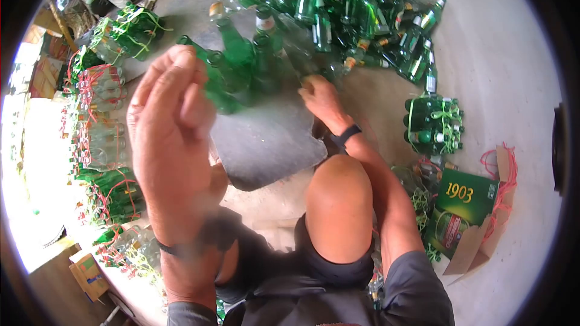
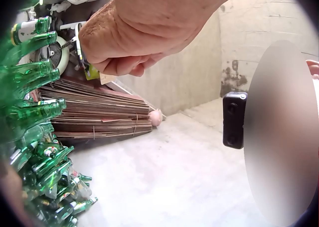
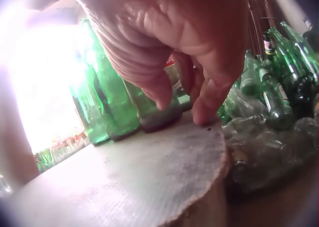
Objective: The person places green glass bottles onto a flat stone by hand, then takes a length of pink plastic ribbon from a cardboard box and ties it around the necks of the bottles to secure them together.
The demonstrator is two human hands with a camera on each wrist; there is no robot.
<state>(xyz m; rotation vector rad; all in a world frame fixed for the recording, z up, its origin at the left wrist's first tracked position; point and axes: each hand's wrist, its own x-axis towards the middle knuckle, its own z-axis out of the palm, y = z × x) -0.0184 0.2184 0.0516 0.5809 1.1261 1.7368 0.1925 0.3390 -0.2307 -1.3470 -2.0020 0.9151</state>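
Note:
Several green glass bottles stand grouped on a low grey-topped stand in front of the knees. My left hand is raised in front of them, blurred, with fingers curled inward. In the left wrist view that hand shows nothing in its grip. My right hand is low at the stand's right side. In the right wrist view, thumb and fingers of this hand point down, apart, with fingertips right at the stand's surface, beside the base of a dark green bottle.
A heap of loose green and clear bottles lies beyond the stand. String-tied bundles of bottles line both sides. A green carton with pink string sits at right. Flattened cardboard is stacked by the wall.

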